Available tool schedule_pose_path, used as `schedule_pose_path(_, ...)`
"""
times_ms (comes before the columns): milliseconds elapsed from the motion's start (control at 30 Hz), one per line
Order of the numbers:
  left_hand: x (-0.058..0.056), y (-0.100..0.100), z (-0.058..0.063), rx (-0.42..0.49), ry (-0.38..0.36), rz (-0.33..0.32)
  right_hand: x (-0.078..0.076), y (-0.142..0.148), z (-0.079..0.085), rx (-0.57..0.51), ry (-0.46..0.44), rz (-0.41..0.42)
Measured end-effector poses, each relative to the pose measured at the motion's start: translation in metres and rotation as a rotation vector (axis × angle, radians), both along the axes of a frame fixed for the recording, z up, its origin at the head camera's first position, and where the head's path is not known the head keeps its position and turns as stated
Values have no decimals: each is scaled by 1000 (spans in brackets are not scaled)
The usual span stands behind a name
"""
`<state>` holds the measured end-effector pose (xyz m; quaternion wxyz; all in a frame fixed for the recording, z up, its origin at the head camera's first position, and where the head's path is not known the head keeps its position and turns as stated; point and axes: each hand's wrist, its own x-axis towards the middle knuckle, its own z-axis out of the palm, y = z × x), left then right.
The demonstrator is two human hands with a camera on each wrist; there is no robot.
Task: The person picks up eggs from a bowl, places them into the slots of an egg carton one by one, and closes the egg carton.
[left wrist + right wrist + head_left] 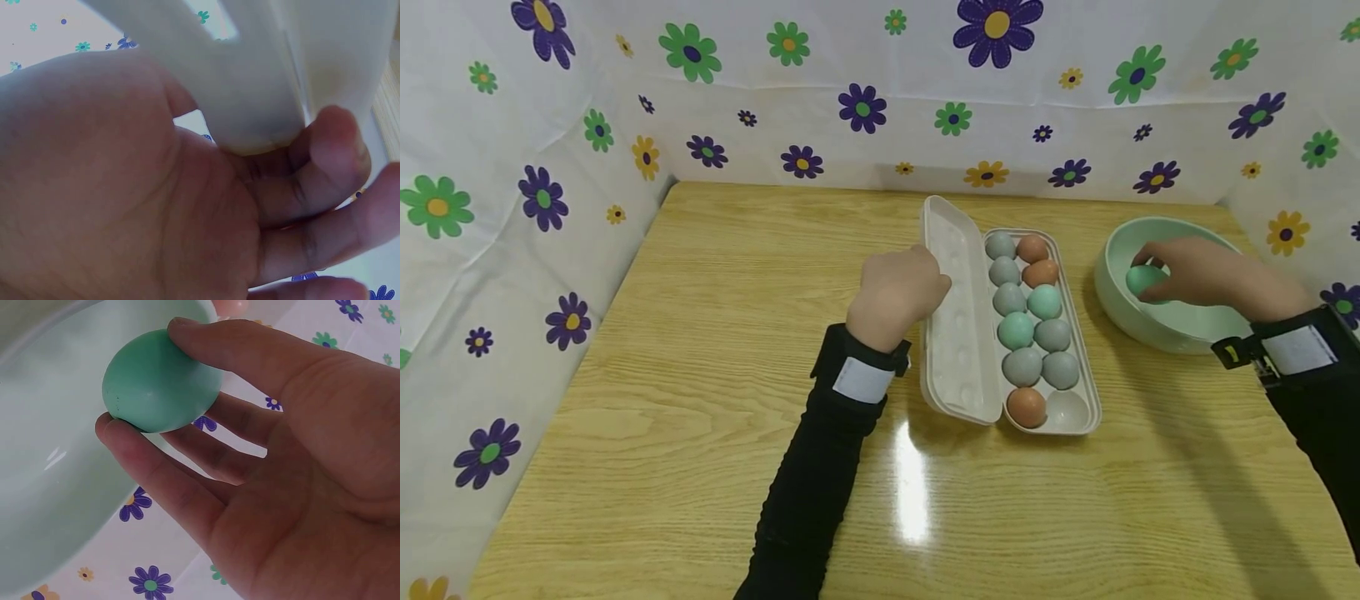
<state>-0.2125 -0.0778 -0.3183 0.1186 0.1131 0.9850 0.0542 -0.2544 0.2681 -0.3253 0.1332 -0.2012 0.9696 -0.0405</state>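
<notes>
My right hand (1202, 271) pinches a green egg (159, 384) between thumb and fingertips, over the inside of a pale green bowl (1180, 333). In the right wrist view, the thumb lies across the egg's upper side and a finger below it. On the table stands a white egg carton (1078, 417) with its lid (958, 333) swung open to the left. My left hand (898, 292) grips the lid's left edge; the left wrist view shows the fingers curled at the pale lid (256, 119). Grey, green and brown eggs fill most cups; the near right cup shows its bare bottom.
A wooden table (700, 375) lies under everything. Flowered white cloth (850, 58) walls off its back and sides. The bowl stands near the back right corner, a short gap right of the carton.
</notes>
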Motion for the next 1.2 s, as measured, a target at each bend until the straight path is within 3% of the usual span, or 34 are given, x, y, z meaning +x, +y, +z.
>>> schedule_pose_path(567, 0, -1, -1, 15, 3, 8, 31, -12, 13, 41, 68, -16)
schedule_pose_path(1200, 1, 0, 0, 2, 13, -1, 71, -39, 12, 9, 82, 21)
